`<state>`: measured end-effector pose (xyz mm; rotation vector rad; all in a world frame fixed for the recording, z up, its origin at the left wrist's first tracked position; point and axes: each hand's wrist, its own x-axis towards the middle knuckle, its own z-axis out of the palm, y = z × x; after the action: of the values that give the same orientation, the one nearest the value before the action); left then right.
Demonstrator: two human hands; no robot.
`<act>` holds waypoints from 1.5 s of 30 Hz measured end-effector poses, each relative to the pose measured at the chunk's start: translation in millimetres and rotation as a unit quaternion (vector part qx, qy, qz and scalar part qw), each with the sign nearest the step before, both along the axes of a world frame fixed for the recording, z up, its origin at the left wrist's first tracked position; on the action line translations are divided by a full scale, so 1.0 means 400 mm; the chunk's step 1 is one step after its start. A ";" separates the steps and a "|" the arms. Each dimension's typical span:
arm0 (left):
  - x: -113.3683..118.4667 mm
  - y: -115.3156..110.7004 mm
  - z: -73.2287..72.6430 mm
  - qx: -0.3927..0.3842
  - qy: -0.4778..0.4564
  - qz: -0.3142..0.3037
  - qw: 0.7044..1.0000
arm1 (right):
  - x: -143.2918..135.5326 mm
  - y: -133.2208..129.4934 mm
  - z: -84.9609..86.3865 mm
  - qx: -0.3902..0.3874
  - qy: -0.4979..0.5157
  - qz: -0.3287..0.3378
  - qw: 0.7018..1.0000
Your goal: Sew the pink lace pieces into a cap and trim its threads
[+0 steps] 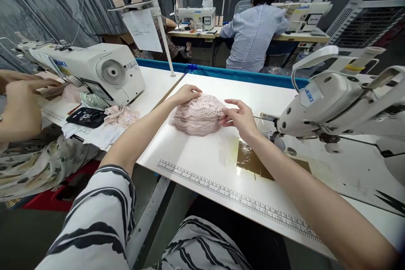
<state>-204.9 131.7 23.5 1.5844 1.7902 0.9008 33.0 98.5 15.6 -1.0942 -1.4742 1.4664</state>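
A stack of pale pink lace pieces [200, 119], with scalloped layers fanned toward me, lies on the white sewing table [196, 152]. At its upper left edge, my left hand [187, 94] has its fingertips closed on the lace. My right hand [239, 117] pinches the right edge between thumb and fingers, the index finger lifted slightly away. How many layers each hand holds cannot be made out. Just right of my right hand is the needle area of a white sewing machine [316, 101].
A printed ruler [228, 194] runs along the table's front edge; black scissors [390, 201] lie far right. On the left, a co-worker's hands [25, 86] are at another sewing machine [110, 67], near a black phone [86, 117]. A person in a striped shirt [253, 36] sits beyond the blue edge.
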 end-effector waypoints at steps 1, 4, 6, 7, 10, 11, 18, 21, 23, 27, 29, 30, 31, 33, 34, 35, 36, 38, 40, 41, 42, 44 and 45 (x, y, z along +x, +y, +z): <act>-0.001 0.003 -0.002 0.004 0.014 0.003 1.000 | 0.000 0.005 -0.001 0.006 -0.002 -0.003 1.000; -0.005 0.008 0.000 0.007 0.064 0.013 0.998 | -0.003 0.023 -0.003 0.028 -0.018 -0.013 0.999; -0.009 0.005 -0.002 0.012 0.109 0.019 0.994 | -0.004 0.037 -0.012 0.041 -0.039 -0.013 0.998; -0.012 0.000 -0.006 0.018 0.132 0.023 0.991 | -0.003 0.043 -0.019 0.049 -0.051 -0.013 0.997; -0.030 -0.028 -0.021 0.044 0.190 0.043 0.980 | 0.004 0.063 -0.038 0.089 -0.082 -0.023 0.992; -0.038 -0.041 -0.026 0.053 0.202 0.052 0.976 | 0.006 0.070 -0.041 0.109 -0.089 -0.031 0.990; -0.072 -0.134 -0.007 0.105 0.158 0.033 0.981 | -0.028 0.112 0.003 0.245 -0.077 -0.035 0.966; -0.049 -0.164 0.006 0.100 0.103 -0.044 0.989 | -0.054 0.106 0.023 0.310 -0.087 0.049 0.946; -0.031 -0.174 0.005 0.104 0.096 -0.069 0.988 | -0.066 0.097 0.021 0.336 -0.128 0.117 0.926; -0.008 -0.174 -0.015 0.139 0.158 -0.056 0.976 | -0.071 0.086 -0.010 0.340 -0.185 0.152 0.909; -0.003 -0.169 -0.026 0.146 0.174 -0.049 0.973 | -0.068 0.085 -0.023 0.334 -0.183 0.141 0.914; -0.002 -0.167 -0.029 0.149 0.183 -0.044 0.971 | -0.066 0.084 -0.026 0.330 -0.182 0.139 0.916; -0.002 -0.166 -0.030 0.151 0.191 -0.037 0.969 | -0.065 0.084 -0.027 0.325 -0.180 0.138 0.918; -0.006 -0.169 -0.028 0.157 0.202 -0.020 0.967 | -0.061 0.082 -0.023 0.311 -0.176 0.136 0.924; -0.010 -0.175 -0.023 0.163 0.201 -0.009 0.966 | -0.059 0.082 -0.019 0.301 -0.172 0.132 0.928; -0.015 -0.187 -0.016 0.168 0.198 0.001 0.966 | -0.057 0.083 -0.015 0.289 -0.165 0.127 0.934; -0.022 -0.204 -0.007 0.174 0.190 0.010 0.966 | -0.055 0.085 -0.010 0.277 -0.154 0.122 0.941; -0.038 -0.260 0.015 0.185 0.169 0.024 0.968 | -0.052 0.094 -0.004 0.256 -0.124 0.112 0.952; -0.054 -0.350 0.038 0.182 0.157 0.030 0.970 | -0.053 0.110 -0.001 0.239 -0.096 0.098 0.961; -0.060 -0.407 0.046 0.174 0.152 0.035 0.972 | -0.055 0.121 -0.001 0.231 -0.088 0.086 0.965; -0.065 -0.469 0.049 0.147 0.142 0.030 0.978 | -0.058 0.133 -0.001 0.223 -0.084 0.073 0.968; -0.071 -0.603 0.038 0.006 0.112 -0.040 0.993 | -0.068 0.158 0.000 0.211 -0.086 0.056 0.972; -0.070 -0.668 0.024 -0.102 0.101 -0.095 0.985 | -0.074 0.171 0.000 0.207 -0.092 0.057 0.972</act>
<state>-233.0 -135.5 32.9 1.7246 1.7648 0.4672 3.4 166.8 15.7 -0.9150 -1.8975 1.0797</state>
